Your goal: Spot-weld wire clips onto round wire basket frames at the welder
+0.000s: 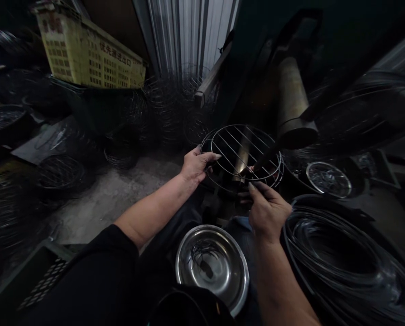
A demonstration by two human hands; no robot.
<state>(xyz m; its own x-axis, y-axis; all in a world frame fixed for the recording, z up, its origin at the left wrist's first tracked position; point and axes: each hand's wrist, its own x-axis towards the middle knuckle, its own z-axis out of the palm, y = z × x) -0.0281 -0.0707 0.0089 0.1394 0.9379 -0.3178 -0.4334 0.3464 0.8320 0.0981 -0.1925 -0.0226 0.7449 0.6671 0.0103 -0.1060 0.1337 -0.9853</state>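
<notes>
A round wire rack [230, 159] with parallel bars across its ring is held level in front of me, at the brass-coloured electrodes of a machine. My left hand [196, 166] pinches the rack's left rim between thumb and fingers. At the near right rim is my right hand [268, 207], its thumb and fingers closed at the wire; what exactly lies between them is too dark to make out. Below the hands, on my lap, rests a steel bowl [219, 267] with several short dark wire pieces in it.
Thick machine cylinder [294, 99] hangs at upper right, with a lower electrode [243, 156] behind the rack. Coiled wire [338, 253] fills a tub on the right, near a small metal dish [328, 179]. A yellow crate [97, 59] and stacked wire rings [166, 106] stand farther back.
</notes>
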